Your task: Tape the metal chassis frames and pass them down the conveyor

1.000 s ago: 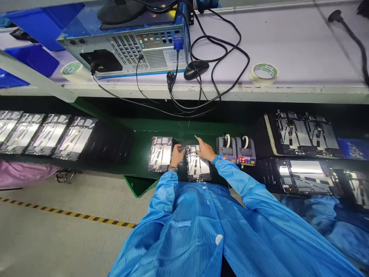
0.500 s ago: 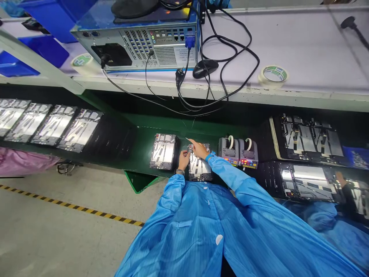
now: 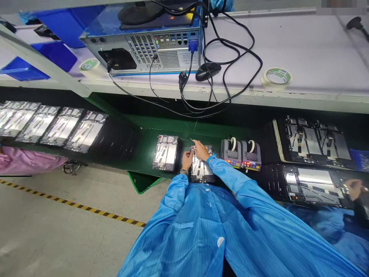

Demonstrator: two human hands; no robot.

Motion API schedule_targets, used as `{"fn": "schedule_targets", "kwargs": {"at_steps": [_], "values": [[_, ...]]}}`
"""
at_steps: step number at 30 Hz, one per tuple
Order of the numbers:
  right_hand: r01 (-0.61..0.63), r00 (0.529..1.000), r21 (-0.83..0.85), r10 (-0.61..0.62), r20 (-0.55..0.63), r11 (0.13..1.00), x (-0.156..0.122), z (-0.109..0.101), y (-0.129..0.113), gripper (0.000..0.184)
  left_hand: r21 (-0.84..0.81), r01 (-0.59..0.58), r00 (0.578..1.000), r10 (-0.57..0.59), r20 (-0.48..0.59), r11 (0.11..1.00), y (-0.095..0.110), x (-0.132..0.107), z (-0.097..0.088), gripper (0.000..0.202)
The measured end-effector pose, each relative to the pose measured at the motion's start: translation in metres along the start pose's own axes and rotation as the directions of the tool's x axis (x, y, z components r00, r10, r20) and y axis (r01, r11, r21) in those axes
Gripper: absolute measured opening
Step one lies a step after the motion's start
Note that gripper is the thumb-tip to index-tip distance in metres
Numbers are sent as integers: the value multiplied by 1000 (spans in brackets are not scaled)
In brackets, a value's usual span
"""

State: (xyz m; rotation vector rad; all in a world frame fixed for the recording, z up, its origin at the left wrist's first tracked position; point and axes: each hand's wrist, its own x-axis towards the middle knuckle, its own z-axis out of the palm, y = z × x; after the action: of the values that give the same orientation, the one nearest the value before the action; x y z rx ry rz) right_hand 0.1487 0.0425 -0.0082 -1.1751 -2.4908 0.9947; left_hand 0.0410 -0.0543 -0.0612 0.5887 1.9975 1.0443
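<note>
The left hand [image 3: 186, 161] and right hand [image 3: 201, 151] seem to be fitting a small part [image 3: 192, 148] on a metal tablet frame [image 3: 201, 171], their grips too small to tell, and it likely needs pressing home.

Bright, even light — hard glare on metal plates [image 3: 165, 153], edges warped.

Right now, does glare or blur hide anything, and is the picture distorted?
Head view: light glares white off the metal frames at left, washing out detail; the white bench edge bows from wide-angle distortion; the top right corner is blurred out.
</note>
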Motion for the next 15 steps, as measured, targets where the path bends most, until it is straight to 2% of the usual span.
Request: {"fn": "schedule_targets", "kwargs": {"at_steps": [4, 12, 15], "values": [[64, 998, 44, -65, 24, 997, 1, 8, 6, 63, -49, -15, 1000, 14, -16, 999, -3, 7, 2, 28], [-35, 999, 93, 33, 20, 995, -2, 17, 15, 62, -87, -34, 999, 34, -1, 996, -9, 16, 0, 33], [-34, 998, 193, 45, -52, 981, -7, 18, 14, 60, -75, -56, 998, 56, -9, 996, -13, 21, -1, 35]]}}
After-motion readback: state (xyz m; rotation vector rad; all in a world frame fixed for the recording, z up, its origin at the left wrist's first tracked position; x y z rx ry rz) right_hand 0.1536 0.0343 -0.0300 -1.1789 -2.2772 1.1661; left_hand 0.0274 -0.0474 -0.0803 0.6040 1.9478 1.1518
